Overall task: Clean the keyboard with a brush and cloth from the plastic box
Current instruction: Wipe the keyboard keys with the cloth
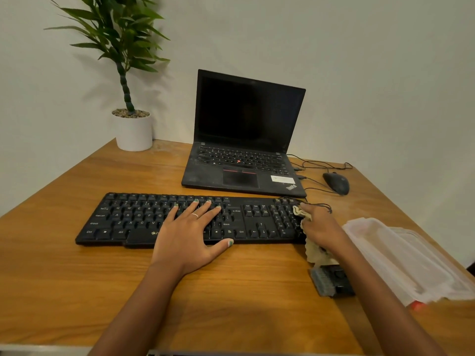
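A black keyboard (133,217) lies across the wooden table (77,278). My left hand (190,235) rests flat on its middle keys with fingers spread and straight. My right hand (321,227) grips a beige cloth (312,250) at the keyboard's right end, over the number pad. One corner of the cloth sticks out past my fingertips; the rest hangs below my palm. A dark brush (331,281) lies on the table just under my right wrist. The clear plastic box (401,255) sits at the right, beside my right forearm.
A black laptop (246,140) stands open behind the keyboard. A dark mouse (336,183) with loose cables lies at the back right. A potted plant in a white pot (134,131) stands at the back left corner. The table's right edge runs close behind the box.
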